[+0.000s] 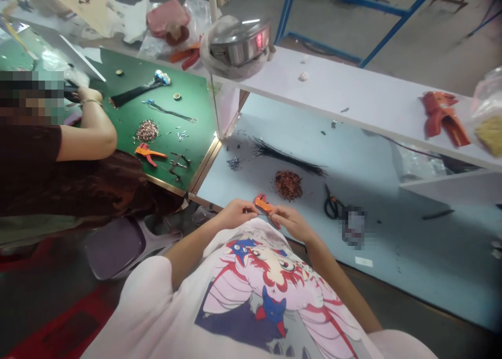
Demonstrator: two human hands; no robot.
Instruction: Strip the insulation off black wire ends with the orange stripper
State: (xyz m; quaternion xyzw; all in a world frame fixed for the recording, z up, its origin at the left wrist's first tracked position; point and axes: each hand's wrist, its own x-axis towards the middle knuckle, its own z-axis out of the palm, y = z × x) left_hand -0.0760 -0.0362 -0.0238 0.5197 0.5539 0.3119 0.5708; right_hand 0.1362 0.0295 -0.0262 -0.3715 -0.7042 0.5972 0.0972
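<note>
At the near edge of the blue table, a thin dark wire (264, 214) stretches between my two hands. One end is pinched in the closed fingers of my left hand (238, 213). My right hand (291, 223) has its fingers closed on the other end. Just beyond the wire lies an orange and red wire stripper (263, 203), partly hidden by my right hand. A heap of short copper-coloured bits (288, 185) sits past it. Farther back is a bundle of black wires (290, 157), with a small pile of metal terminals (234, 164) to its left.
Black-handled scissors (331, 204) lie to the right. A raised white shelf (353, 94) carries a steel pot (241, 42) and another red-orange stripper (443, 117). At the green table (157, 163) on the left sits a co-worker (90, 123). A stool (115, 246) stands below.
</note>
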